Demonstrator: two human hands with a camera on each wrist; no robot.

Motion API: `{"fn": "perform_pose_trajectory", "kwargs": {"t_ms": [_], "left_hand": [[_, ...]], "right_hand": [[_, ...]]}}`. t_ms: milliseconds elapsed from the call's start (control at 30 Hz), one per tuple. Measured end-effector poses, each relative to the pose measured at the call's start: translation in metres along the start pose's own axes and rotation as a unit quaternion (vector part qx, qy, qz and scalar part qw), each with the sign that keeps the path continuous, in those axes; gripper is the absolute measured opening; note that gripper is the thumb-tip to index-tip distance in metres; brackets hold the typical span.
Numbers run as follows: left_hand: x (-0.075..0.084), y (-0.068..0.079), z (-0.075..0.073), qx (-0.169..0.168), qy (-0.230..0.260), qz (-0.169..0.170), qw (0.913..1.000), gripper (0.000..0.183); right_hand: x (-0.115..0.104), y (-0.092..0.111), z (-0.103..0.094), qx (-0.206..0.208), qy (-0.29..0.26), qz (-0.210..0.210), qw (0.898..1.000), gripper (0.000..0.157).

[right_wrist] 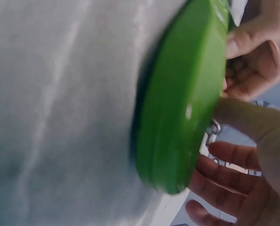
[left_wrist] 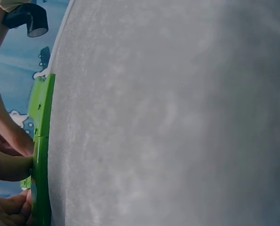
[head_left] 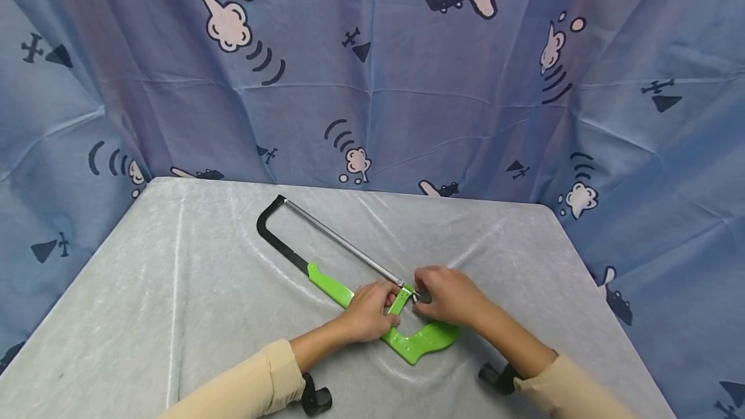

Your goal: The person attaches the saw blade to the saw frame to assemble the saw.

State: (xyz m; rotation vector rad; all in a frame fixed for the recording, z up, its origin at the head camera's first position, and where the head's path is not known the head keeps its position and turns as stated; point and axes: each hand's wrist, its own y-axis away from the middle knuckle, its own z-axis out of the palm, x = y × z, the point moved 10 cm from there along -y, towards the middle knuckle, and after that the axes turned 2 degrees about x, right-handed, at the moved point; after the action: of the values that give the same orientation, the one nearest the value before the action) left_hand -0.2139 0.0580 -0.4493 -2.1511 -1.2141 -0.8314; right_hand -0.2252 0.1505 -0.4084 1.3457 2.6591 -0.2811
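Observation:
A hacksaw with a green handle and frame and a black front bow lies flat on the table. Its silver blade runs from the bow's tip to the green post near the handle. My left hand grips that post, thumb on the near side. With thumb and fingers my right hand pinches the dark wing nut at the blade's rear end, partly covering it. In the right wrist view the green handle fills the middle, and my left hand shows beyond it.
A table covered in pale grey cloth lies under the saw. Behind and beside it hangs a blue curtain printed with planes and clouds. Black wrist mounts sit at both cuffs, close over the cloth.

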Motion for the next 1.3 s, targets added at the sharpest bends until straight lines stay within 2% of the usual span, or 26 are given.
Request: {"fn": "perform_pose_trajectory", "kwargs": {"t_ms": [133, 333, 633, 967, 1300], "left_hand": [[-0.002, 0.0, 0.001, 0.0, 0.0, -0.002, 1.0, 0.035], [-0.002, -0.001, 0.001, -0.001, 0.003, -0.002, 1.0, 0.035], [0.0, 0.0, -0.001, 0.0, -0.002, 0.002, 1.0, 0.035], [-0.004, 0.0, 0.002, -0.002, 0.002, -0.003, 1.0, 0.034], [-0.002, -0.001, 0.001, 0.006, -0.003, 0.005, 1.0, 0.033]], "right_hand": [[-0.004, -0.002, -0.002, 0.027, 0.049, 0.003, 0.998, 0.035], [0.0, -0.003, -0.001, 0.015, 0.035, 0.015, 0.999, 0.031], [0.006, -0.002, 0.003, -0.029, -0.053, 0.02, 0.998, 0.021], [0.014, -0.003, 0.014, -0.084, -0.159, 0.029, 0.983, 0.014], [0.013, -0.003, 0.018, -0.102, -0.194, 0.021, 0.976, 0.013]]}}
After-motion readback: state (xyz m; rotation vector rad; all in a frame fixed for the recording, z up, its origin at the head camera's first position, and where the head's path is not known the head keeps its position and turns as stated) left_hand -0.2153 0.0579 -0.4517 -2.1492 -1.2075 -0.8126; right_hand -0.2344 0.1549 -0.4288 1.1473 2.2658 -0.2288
